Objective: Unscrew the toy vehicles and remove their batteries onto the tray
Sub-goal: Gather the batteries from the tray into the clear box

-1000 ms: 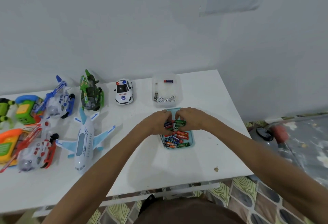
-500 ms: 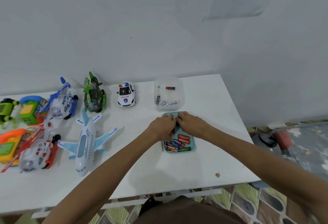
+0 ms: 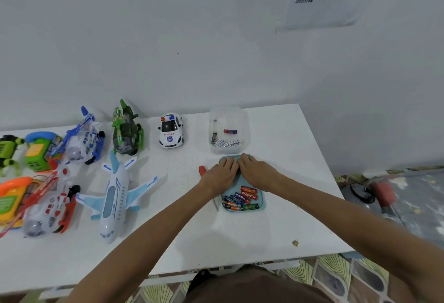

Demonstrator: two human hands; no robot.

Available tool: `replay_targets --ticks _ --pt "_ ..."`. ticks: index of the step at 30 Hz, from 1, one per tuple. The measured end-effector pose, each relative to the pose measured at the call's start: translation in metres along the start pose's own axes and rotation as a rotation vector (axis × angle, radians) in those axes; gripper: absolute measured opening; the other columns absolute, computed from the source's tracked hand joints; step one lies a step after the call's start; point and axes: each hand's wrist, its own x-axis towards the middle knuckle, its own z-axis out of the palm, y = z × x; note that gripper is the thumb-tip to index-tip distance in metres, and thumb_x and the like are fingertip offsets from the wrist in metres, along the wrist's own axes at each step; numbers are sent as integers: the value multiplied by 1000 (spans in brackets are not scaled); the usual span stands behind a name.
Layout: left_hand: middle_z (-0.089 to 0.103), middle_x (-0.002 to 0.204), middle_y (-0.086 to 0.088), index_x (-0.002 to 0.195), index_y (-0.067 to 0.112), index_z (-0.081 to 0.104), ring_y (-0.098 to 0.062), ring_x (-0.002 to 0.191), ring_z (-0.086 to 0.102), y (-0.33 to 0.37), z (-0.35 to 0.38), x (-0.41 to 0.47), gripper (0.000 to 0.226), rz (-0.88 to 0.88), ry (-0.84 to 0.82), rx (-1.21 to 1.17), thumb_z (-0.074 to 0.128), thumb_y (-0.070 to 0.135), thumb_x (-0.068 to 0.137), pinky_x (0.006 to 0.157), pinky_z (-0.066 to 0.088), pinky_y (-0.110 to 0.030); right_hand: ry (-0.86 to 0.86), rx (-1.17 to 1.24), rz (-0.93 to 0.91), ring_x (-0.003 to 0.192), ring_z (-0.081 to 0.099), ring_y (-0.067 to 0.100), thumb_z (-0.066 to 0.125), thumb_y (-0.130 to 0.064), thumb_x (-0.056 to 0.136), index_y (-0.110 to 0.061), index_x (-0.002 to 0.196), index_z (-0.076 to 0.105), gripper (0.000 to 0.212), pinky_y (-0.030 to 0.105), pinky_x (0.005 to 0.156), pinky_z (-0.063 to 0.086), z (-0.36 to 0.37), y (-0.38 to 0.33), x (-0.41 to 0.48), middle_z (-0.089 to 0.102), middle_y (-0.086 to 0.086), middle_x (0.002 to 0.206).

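Observation:
A small teal tray (image 3: 263, 204) lies on the white table (image 3: 276, 226) with several batteries (image 3: 241, 200) piled at its near end. My left hand (image 3: 219, 175) and my right hand (image 3: 258, 173) lie side by side over the tray's far half, fingers stretched forward and touching each other. Whatever is under the palms is hidden. A screwdriver lies under my left wrist, showing its red handle (image 3: 202, 170) and its metal tip. To the left stand a police car (image 3: 170, 131), a white and blue airplane (image 3: 114, 197) and a green helicopter (image 3: 126, 129).
A clear plastic box (image 3: 245, 120) with a few batteries stands just beyond the tray. At the far left sit a blue helicopter (image 3: 83, 139), a red helicopter (image 3: 48, 204) and other toys. The table's right edge is close to the tray, and a small scrap (image 3: 295, 242) lies near the front edge.
Both hands have slid from the middle of the tray to its far end. The batteries they held over the tray a second ago are out of sight, and their fingers have straightened.

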Motion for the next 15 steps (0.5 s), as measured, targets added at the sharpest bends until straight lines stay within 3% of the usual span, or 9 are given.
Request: replay_targets --ticks 3,4,6,9,12,15 --pt "46 128 -23 136 -1 25 -35 110 44 -11 17 1 47 87 63 -36 4 6 95 95 48 -43 45 43 41 61 58 13 85 -10 53 -7 88 70 38 19 40 20 -4 1 -3 61 6 79" --pt "52 122 -22 133 1 29 -33 103 47 -16 25 2 46 115 71 -11 5 7 95 90 49 -40 52 92 58 60 57 13 87 -8 51 -7 87 69 40 19 40 18 -6 1 -3 60 7 78" --pt "56 118 -19 134 0 36 -30 99 52 -23 31 2 42 132 106 -47 19 8 97 83 51 -37 40 150 69 70 58 16 82 -4 64 -5 101 64 40 20 42 26 0 0 -2 59 9 90" --pt "53 123 -19 140 1 41 -30 104 54 -26 26 0 44 103 140 -203 31 14 99 74 56 -35 35 316 143 99 54 24 50 2 92 -3 130 44 39 30 63 45 4 -1 2 48 13 120" --pt "50 121 -17 138 12 34 -29 101 54 -30 25 -4 39 109 219 -270 43 9 99 63 58 -35 20 478 186 100 53 28 46 4 94 -4 134 39 41 35 72 44 0 3 6 46 14 124" --pt "54 117 -17 134 10 38 -29 95 57 -28 24 -7 50 90 244 -290 51 -1 87 50 54 -29 17 610 222 97 54 28 46 1 97 -6 133 40 37 37 76 47 4 7 4 48 14 124"
